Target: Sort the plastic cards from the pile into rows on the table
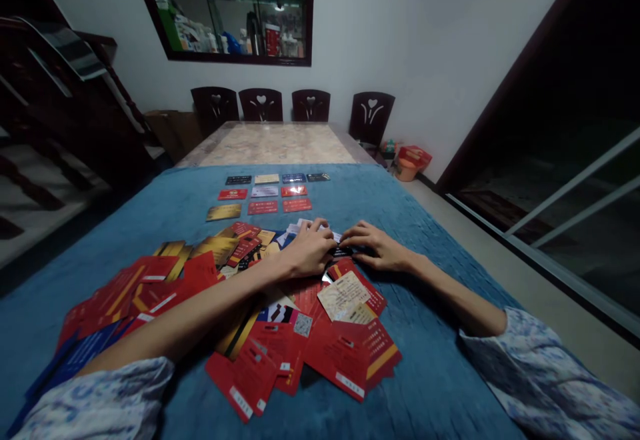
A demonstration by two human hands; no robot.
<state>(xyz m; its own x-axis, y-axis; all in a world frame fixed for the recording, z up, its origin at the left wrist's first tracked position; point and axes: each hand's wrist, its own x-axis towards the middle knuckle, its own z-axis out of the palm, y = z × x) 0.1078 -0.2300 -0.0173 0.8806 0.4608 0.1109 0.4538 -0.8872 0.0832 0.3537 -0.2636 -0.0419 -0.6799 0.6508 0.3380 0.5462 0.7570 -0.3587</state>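
A dark card (343,251) with illegible pale print is touched, between left hand (311,249) and right hand (377,247), by bent fingers (357,231), though whether it is gripped cannot be told, just past glossy red cards (335,358), one QR-coded, on plush blue cloth (430,367) over the marbled bench (285,143).

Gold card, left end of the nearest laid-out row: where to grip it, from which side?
Gold card: probably best pinched by its left short edge, from the left. It lies flat on the blue cloth, which alone borders that edge; a red card sits close on its right.
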